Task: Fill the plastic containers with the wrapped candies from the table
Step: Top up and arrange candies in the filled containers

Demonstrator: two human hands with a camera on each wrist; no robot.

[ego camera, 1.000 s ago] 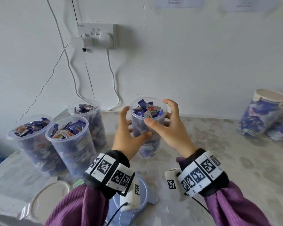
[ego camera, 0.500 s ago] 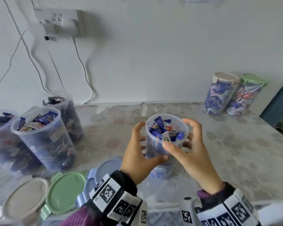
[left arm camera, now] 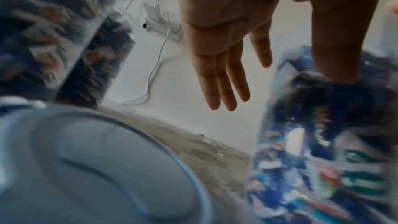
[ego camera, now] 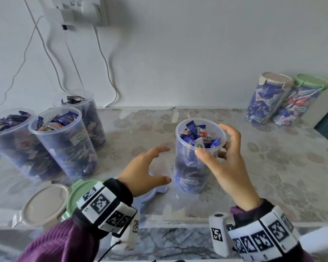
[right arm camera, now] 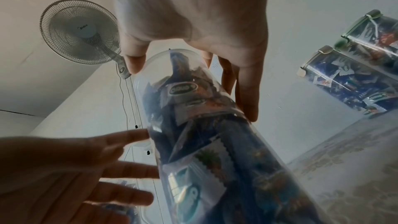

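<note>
A clear plastic container [ego camera: 194,173] packed with blue wrapped candies [ego camera: 197,138] stands upright mid-table. My right hand [ego camera: 212,139] grips it near the rim, thumb in front and fingers curled round the far side; the right wrist view shows the same container [right arm camera: 204,125] under that palm. My left hand [ego camera: 165,164] hovers just left of the container with straight, spread fingers [left arm camera: 224,81] and holds nothing. A blue lid [ego camera: 153,194] lies flat on the table beneath it.
Three open containers full of candies [ego camera: 64,144] stand at the left. A beige lid [ego camera: 45,203] and a green lid [ego camera: 77,189] lie at the front left. Two lidded containers [ego camera: 267,99] stand at the back right by the wall. The patterned table [ego camera: 273,167] ends near my wrists.
Both hands carried the container from near the left group toward the table's middle. My left hand has let go of it and drawn off to the left; the right still holds it.
</note>
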